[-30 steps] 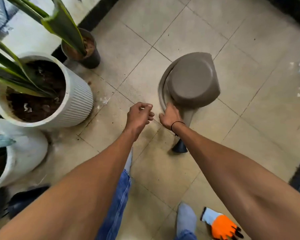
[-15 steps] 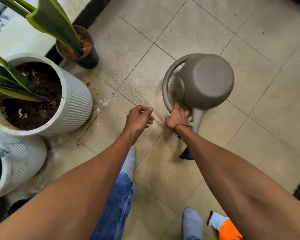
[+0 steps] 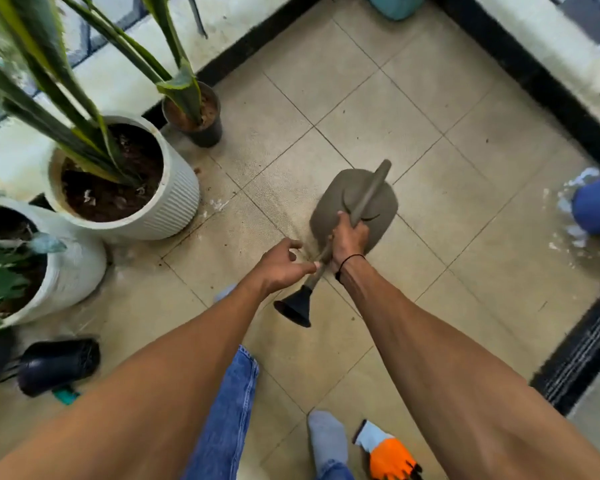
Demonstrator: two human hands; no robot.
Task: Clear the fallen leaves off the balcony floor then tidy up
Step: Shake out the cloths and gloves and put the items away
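You had soft, even daylight with faint shadows, motion blur smearing the watering can [image 3: 355, 206] and plant leaves [image 3: 49, 84], and wide-angle bending at the edges.

**Greys, whites and one flash of orange**

Under the right hand's fingers [image 3: 352, 233] sits a matt grey-brown plastic watering can [image 3: 355, 202], its spout ending in a black funnel-shaped rose [image 3: 297, 308] just below the left hand's fingertips [image 3: 310, 266]. The square-tiled beige floor [image 3: 413, 116] carries thin dark grout lines. Far left of the fingers stands a white ribbed round planter [image 3: 174, 202] with dark soil and yellow-edged green leaves. Below the fingers: blue denim, grey socks, an orange-and-white glove [image 3: 387, 452].
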